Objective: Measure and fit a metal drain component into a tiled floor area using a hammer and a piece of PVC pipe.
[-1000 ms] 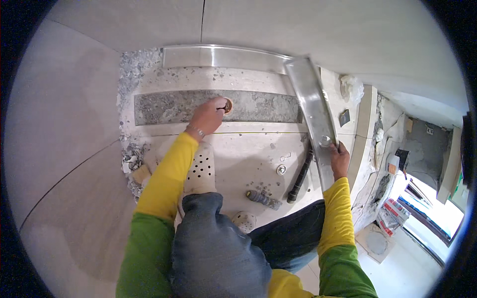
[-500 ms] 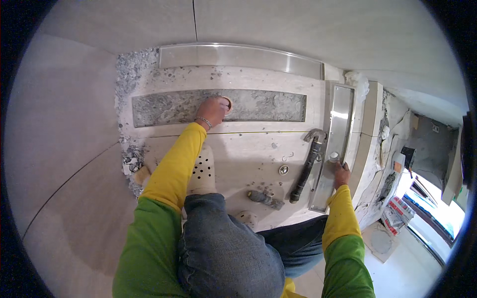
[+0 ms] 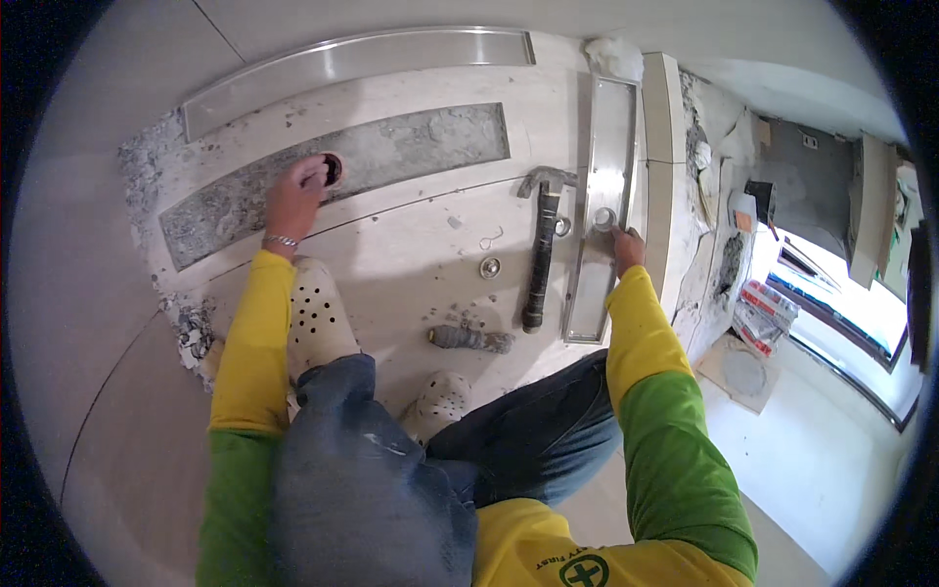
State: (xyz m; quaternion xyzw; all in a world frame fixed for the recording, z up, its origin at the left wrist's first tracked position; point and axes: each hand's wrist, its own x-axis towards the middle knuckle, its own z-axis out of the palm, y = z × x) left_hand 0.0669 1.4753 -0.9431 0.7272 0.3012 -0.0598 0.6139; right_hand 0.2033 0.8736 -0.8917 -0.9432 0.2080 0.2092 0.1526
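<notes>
My left hand is over a rough grey recess in the tiled floor, at the left edge of a round drain hole. Its fingers are bent together; whatever they may hold is hidden. My right hand grips the right rim of a long, shallow stainless steel drain channel, beside the channel's round outlet. A claw hammer with a black-wrapped handle lies just left of that channel. Further left is a small round metal drain fitting.
A second steel channel lies beyond the recess. A grey wrapped tool-like piece lies among crumbs near my shoes. Broken mortar edges the floor at left. White plastic sits at the right channel's far end; red-white bags stand right.
The view has shifted, so the floor items appear further left and higher. My left hand has drawn back from over the hole to its left edge. My right hand stays on the channel.
</notes>
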